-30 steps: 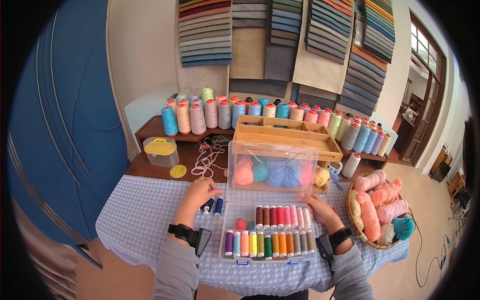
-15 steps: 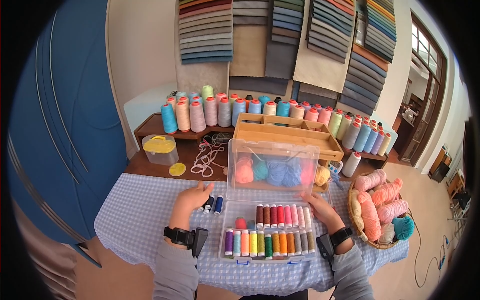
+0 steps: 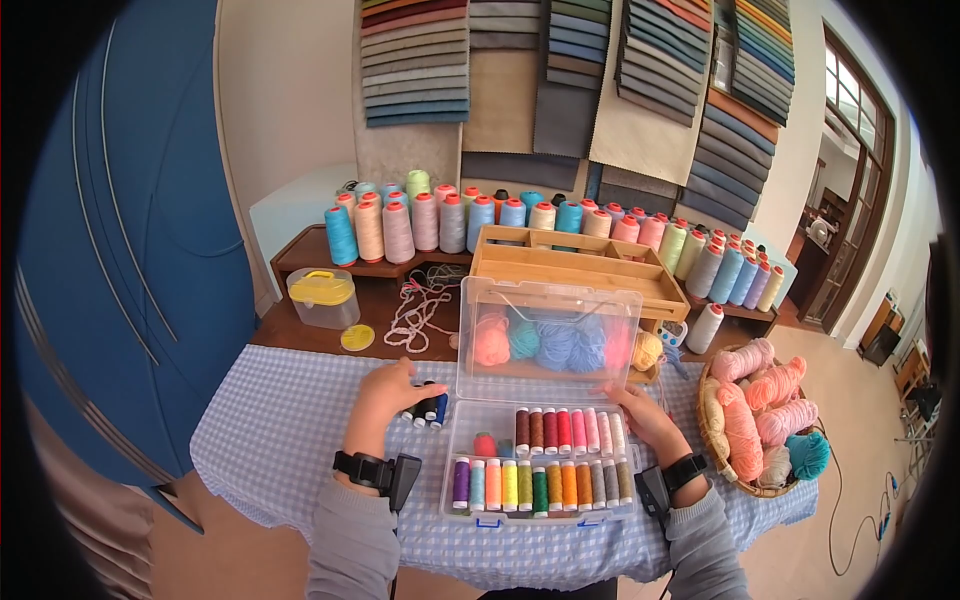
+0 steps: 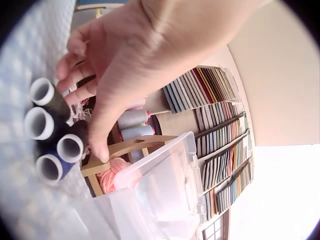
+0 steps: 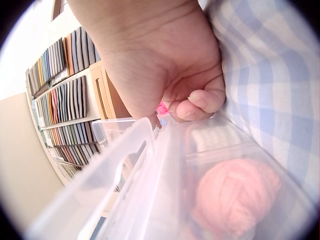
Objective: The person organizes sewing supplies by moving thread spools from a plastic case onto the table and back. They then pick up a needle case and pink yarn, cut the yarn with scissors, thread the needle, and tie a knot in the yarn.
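In the head view my left hand (image 3: pixel 382 402) is at a small group of dark and blue thread spools (image 3: pixel 441 409) left of the clear box. The left wrist view shows this hand (image 4: pixel 125 55) with its thumb extended along one side of the spools (image 4: pixel 65 163) and its fingers loosely bent on the other; whether it touches them is unclear. My right hand (image 3: pixel 645 418) grips the right edge of the open box (image 3: pixel 480 384), near the hinge. Its fingers are curled in the right wrist view, where the hand (image 5: pixel 155 60) meets the box wall (image 5: pixel 162 170).
Rows of coloured spools (image 3: pixel 540 485) lie in the box. At right is a basket (image 3: pixel 713 440) of yarn. Behind stand a wooden organiser (image 3: pixel 570 272), a yellow-lidded tub (image 3: pixel 322 300), tangled cord (image 3: pixel 415 320) and many thread cones (image 3: pixel 425 225).
My left hand has lowered over the spools, its thumb reaching right. The blue spool now lies closer against the dark ones. My right hand has stayed at the box.
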Tool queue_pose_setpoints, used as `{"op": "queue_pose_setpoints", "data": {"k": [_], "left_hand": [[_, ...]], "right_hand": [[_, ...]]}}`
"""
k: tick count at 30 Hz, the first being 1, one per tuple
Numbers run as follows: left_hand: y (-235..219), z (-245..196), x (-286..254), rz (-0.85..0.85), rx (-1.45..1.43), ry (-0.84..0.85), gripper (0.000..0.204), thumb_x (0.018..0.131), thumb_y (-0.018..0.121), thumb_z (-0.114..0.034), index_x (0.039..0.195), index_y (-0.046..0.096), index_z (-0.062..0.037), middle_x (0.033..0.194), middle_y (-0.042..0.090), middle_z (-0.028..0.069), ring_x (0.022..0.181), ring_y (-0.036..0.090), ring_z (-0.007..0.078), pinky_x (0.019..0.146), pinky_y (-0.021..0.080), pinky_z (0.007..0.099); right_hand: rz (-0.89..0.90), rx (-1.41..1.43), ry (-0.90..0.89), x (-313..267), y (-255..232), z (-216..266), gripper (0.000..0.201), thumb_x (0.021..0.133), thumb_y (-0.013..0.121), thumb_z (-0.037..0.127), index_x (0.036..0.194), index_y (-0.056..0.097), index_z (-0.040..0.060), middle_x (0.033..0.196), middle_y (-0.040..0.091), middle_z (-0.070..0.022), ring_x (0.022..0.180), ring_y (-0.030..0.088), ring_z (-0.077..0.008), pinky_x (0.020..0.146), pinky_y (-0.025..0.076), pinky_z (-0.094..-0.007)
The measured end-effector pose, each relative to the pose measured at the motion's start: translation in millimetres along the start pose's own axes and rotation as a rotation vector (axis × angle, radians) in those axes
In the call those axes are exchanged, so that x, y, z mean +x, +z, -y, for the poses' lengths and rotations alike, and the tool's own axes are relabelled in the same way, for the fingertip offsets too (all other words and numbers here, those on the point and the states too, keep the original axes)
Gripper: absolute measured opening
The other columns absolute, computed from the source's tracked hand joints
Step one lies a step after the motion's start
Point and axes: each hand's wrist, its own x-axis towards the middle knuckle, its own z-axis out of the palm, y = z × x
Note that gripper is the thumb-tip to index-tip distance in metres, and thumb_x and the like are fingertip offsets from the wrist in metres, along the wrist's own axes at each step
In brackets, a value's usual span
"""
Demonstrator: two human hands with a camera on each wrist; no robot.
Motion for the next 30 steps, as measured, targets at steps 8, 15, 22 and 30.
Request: {"op": "queue_pose_setpoints", "data": {"k": [8,15,22,30], "left_hand": [[0.5,-6.6,-2.1,-0.042,0.000,-0.059,0.086,0.053,0.062,-0.074,0.100,0.055,-0.0019,0.093,0.063,0.0161,0.088,0.061,0.0286,0.073,0.047,0.0352],[8.3,8.2,9.1,-0.275,-0.120,-0.122,0.074,0.055,0.069,-0.065,0.094,0.058,-0.0025,0.081,0.063,0.0178,0.080,0.062,0.0277,0.069,0.047,0.0340],[5.7,15.6,10.4,-0.001,-0.209,-0.033,0.076,0.056,0.070,-0.062,0.099,0.058,-0.0010,0.095,0.062,0.0194,0.089,0.061,0.0283,0.077,0.047,0.0333],[13.3,28.1,19.7,0.084,-0.456,-0.036,0.074,0.054,0.077,-0.053,0.104,0.056,-0.0016,0.092,0.062,0.0179,0.084,0.060,0.0250,0.074,0.048,0.0324]], "right_hand": [[0.015,-0.002,-0.006,-1.7,1.4,2.8,0.038,0.088,0.052,0.034,0.105,0.057,0.0009,0.052,0.038,0.0075,0.040,0.034,-0.0021,0.038,0.029,-0.0158],[-0.001,0.012,-0.003,0.1,-2.0,-2.3,0.037,0.089,0.051,0.033,0.106,0.057,0.0007,0.052,0.039,0.0070,0.040,0.035,-0.0021,0.038,0.030,-0.0159],[0.003,-0.003,-0.016,-1.2,-0.4,-0.4,0.037,0.089,0.052,0.032,0.106,0.056,0.0001,0.052,0.039,0.0068,0.040,0.036,-0.0023,0.037,0.030,-0.0159],[0.014,0.020,0.010,-2.7,0.1,2.4,0.037,0.088,0.053,0.032,0.105,0.057,0.0006,0.051,0.039,0.0069,0.039,0.036,-0.0020,0.037,0.031,-0.0159]]}}
